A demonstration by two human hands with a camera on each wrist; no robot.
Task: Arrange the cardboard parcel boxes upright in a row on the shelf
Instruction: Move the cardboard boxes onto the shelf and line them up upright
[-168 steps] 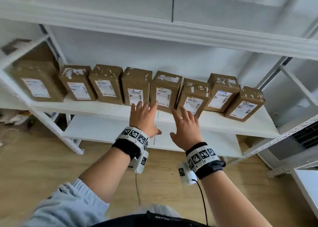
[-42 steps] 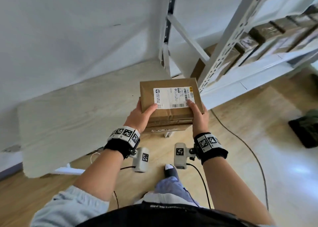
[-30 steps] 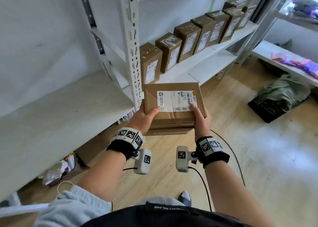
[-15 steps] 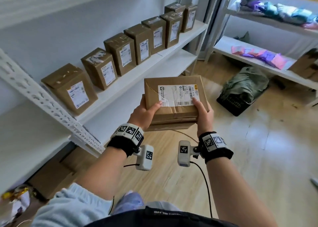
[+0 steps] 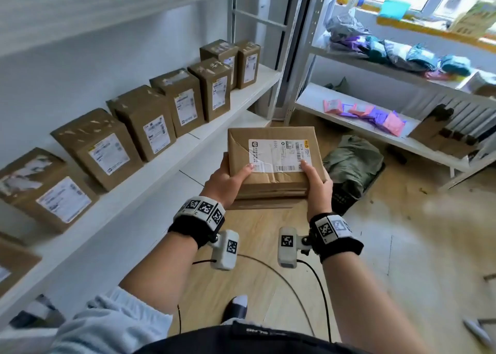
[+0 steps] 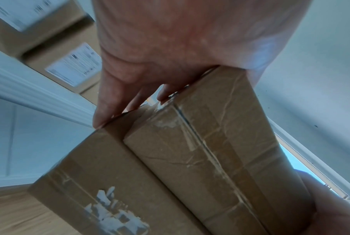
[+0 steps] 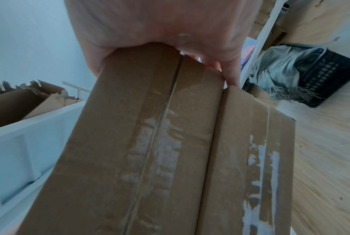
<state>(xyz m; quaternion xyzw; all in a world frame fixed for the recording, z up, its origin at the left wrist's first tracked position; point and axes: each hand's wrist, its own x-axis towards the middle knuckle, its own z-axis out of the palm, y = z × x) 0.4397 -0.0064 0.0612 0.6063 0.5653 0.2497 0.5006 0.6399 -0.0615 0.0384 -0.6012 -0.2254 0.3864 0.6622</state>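
I hold a stack of two cardboard parcel boxes at chest height, lying flat. The top box [image 5: 271, 149] carries a white label; the lower box [image 5: 265, 202] only shows its edge. My left hand [image 5: 225, 182] grips the stack's left side, thumb on top. My right hand [image 5: 316, 179] grips the right side likewise. In the left wrist view the fingers [image 6: 109, 101] curl under the two boxes [image 6: 200, 143]. The right wrist view shows the same boxes [image 7: 139, 143] from below. Several labelled boxes [image 5: 102, 149] stand upright in a row on the white shelf [image 5: 150, 182] to my left.
A second metal rack [image 5: 303, 58] stands ahead on the right with bagged clothes [image 5: 389, 45] and pink packets [image 5: 367, 112]. A black crate with a grey-green bag [image 5: 351, 166] sits on the wooden floor just beyond the stack. Flattened cardboard [image 5: 440, 133] lies on the rack's lower board.
My hands, empty at the row earlier, have kept hold of the two-box stack over the last second. The view has swung right along the shelf, bringing the row of boxes to my left.
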